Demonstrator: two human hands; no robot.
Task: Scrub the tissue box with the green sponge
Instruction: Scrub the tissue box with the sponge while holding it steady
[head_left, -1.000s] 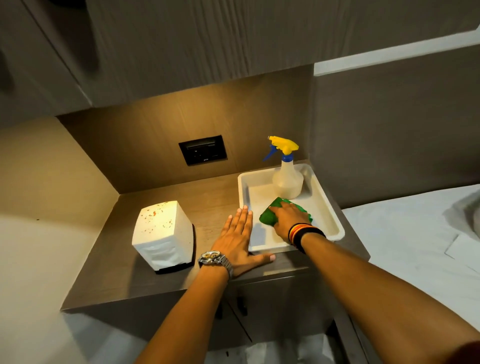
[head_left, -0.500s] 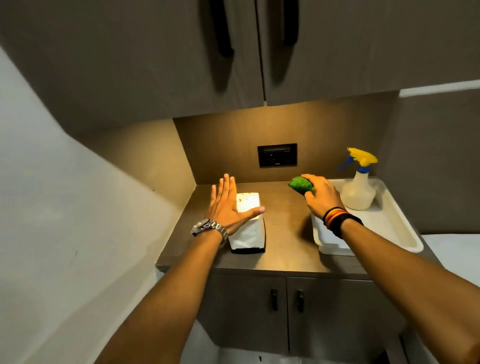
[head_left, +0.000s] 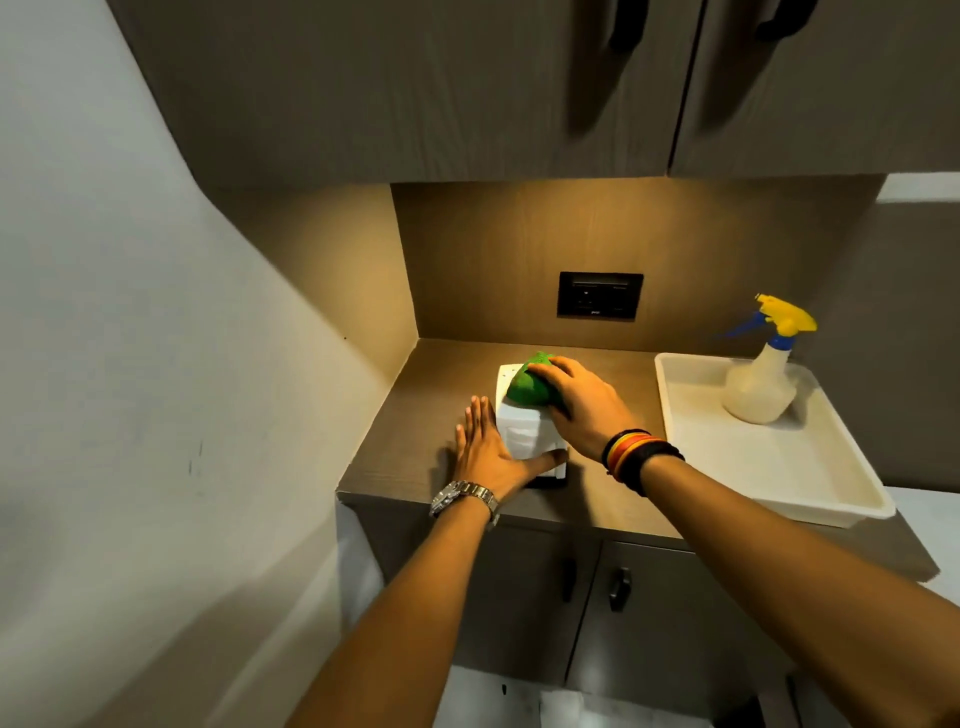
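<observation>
One tissue box (head_left: 524, 439), one green sponge (head_left: 529, 385), one spray bottle (head_left: 759, 387), one tray (head_left: 769, 467)

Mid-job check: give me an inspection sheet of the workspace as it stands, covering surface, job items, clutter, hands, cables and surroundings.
Surface: wood-grain countertop, bare around the box.
Job's things: white tissue box stands on the countertop; green sponge pressed on its top.
Clutter: white tray at the right of the countertop, with a spray bottle upright in it.
Hands: right hand holds the sponge on the box; left hand lies flat against the box's left side, thumb across its front, steadying it.
Cables: nothing seen.
Surroundings: dark wall socket on the back panel, cabinet doors above and below, white wall at left.
</observation>
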